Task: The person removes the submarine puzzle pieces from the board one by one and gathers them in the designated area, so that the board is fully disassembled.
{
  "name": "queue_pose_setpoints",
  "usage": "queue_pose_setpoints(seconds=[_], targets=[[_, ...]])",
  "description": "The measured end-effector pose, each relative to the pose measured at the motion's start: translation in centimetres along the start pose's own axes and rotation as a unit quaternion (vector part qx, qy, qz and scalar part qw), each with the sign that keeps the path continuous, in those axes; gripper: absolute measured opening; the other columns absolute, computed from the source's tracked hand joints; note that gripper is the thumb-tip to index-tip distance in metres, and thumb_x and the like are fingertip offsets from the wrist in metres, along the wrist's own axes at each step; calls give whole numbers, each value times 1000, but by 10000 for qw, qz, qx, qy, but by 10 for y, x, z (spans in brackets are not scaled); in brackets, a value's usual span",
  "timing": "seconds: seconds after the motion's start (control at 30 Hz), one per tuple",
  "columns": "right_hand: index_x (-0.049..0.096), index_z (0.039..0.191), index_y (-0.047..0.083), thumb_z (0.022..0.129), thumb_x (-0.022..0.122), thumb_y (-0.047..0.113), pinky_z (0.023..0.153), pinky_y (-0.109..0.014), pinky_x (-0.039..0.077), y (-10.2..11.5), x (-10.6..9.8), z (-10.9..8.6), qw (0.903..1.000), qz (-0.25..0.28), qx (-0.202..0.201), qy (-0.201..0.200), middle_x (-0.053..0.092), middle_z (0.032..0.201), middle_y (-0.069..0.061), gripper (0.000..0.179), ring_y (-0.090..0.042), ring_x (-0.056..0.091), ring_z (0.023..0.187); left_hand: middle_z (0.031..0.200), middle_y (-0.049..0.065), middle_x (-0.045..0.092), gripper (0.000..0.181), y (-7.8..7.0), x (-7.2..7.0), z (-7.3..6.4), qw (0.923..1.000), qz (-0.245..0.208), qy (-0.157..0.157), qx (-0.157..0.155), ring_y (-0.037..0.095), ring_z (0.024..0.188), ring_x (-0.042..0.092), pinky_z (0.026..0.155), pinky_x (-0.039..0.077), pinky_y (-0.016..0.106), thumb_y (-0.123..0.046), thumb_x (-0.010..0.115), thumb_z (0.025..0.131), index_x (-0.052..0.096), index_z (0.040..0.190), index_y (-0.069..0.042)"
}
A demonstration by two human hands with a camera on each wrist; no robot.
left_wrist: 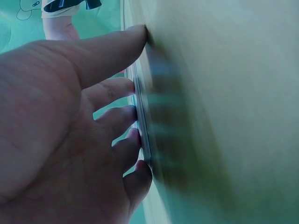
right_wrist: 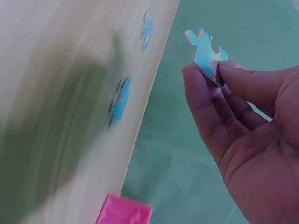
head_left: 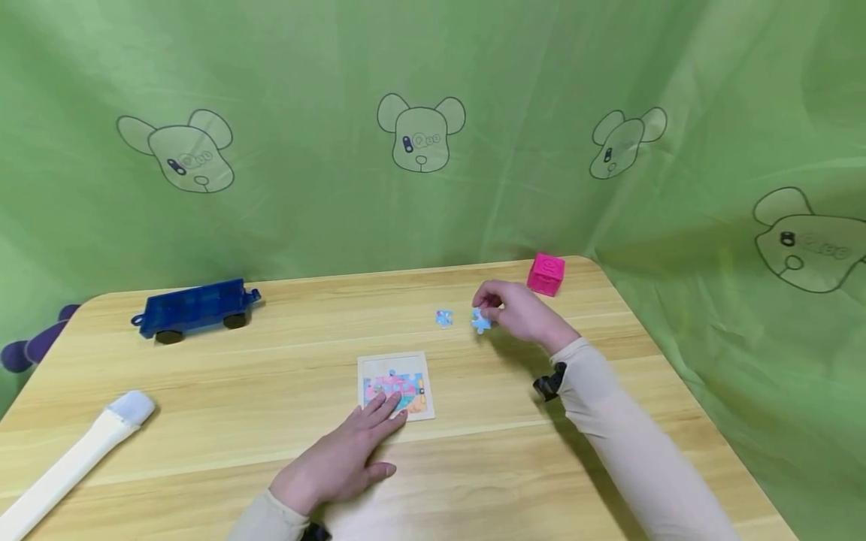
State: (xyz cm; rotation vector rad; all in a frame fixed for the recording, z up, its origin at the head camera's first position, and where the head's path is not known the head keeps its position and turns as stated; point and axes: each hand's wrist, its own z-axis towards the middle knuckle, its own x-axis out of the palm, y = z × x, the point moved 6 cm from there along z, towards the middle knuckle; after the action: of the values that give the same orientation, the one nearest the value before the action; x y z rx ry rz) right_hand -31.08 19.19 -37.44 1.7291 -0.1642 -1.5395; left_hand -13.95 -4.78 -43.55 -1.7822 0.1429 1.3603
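Note:
My right hand (head_left: 517, 309) pinches a light blue jigsaw piece (right_wrist: 208, 57) between thumb and fingers, raised over the table. In the right wrist view two more jigsaw pieces, one nearer (right_wrist: 120, 102) and one farther (right_wrist: 147, 31), lie on the wood; the head view plainly shows a loose piece (head_left: 443, 318) left of the hand. My left hand (head_left: 345, 453) rests with fingers spread and its fingertips on the lower edge of a square puzzle board (head_left: 395, 361). Pink, blue and orange pieces fill the board's lower part, partly covered by the fingers; its upper strip is bare. The left thumb touches the tabletop.
A pink cube (head_left: 546, 274) stands at the back right, just beyond the right hand. On the back left is a dark blue toy wagon (head_left: 196, 308). A white-handled brush-like thing (head_left: 81, 458) lies at the left. Green cloth (head_left: 304, 210) hangs behind the table.

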Motion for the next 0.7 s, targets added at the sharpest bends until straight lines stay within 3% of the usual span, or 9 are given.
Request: queue_pose_setpoints(seconds=[0.23, 0.7], targets=[[65, 97, -5, 92, 57, -11, 69, -46, 58, -33, -15, -6, 9993, 139, 326, -89, 62, 88, -14, 11, -27, 60, 82, 159, 17, 21, 66, -1, -1, 0, 10000, -28, -6, -3, 37, 145, 15, 114, 21, 55, -22, 69, 93, 41, 148, 1], [66, 101, -6, 91, 55, -12, 67, -36, 55, -96, -29, -7, 9953, -238, 912, -202, 61, 90, -15, 16, -27, 59, 82, 160, 16, 21, 67, -1, 0, 1, 10000, -20, -9, -47, 36, 146, 16, 114, 20, 55, -23, 70, 92, 41, 148, -1]])
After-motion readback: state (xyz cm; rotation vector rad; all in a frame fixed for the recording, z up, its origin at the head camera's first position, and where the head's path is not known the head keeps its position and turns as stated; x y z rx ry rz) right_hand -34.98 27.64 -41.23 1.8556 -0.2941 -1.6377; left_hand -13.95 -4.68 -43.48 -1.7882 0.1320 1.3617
